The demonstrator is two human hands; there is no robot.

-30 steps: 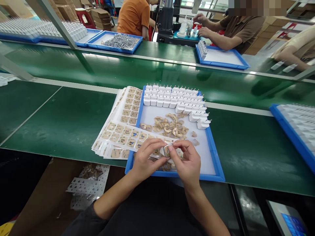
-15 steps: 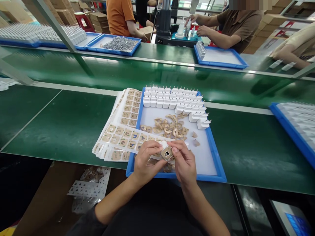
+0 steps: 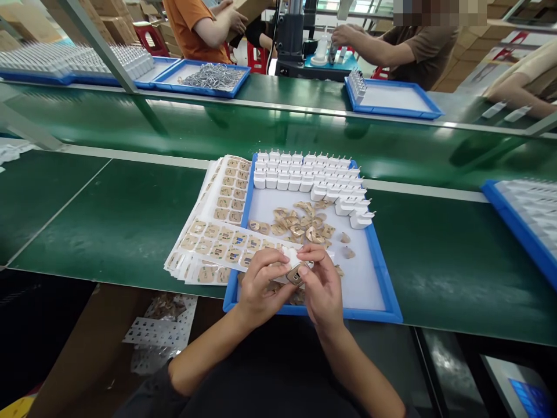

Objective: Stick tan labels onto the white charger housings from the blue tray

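Between my fingers is a white plug adapter (image 3: pixel 292 256) with a tan sticker on its lower face, tilted over the front of the blue-rimmed tray (image 3: pixel 383 278). My left hand (image 3: pixel 261 284) grips it from the left. My right hand (image 3: pixel 322 284) holds it from the right, thumb against the sticker face. Several white adapters (image 3: pixel 289 177) stand in rows at the tray's back. Crumpled tan backing pieces (image 3: pixel 304 223) lie in its middle. A sheet of tan stickers (image 3: pixel 217 241) reaches across the tray's left rim, beside a stack of sheets (image 3: pixel 195 212).
Another blue tray with white pieces (image 3: pixel 522 232) is at the right. Across the green bench are a tray of metal rings (image 3: pixel 209 78) and a tray with a few adapters (image 3: pixel 391 98). People work behind it. Below left, a box holds scraps (image 3: pixel 161 331).
The adapter has tipped, so its sticker face shows less and its white body more. My right fingers have shifted slightly on it. Beyond the bench, the person in orange has moved left and raised a box.
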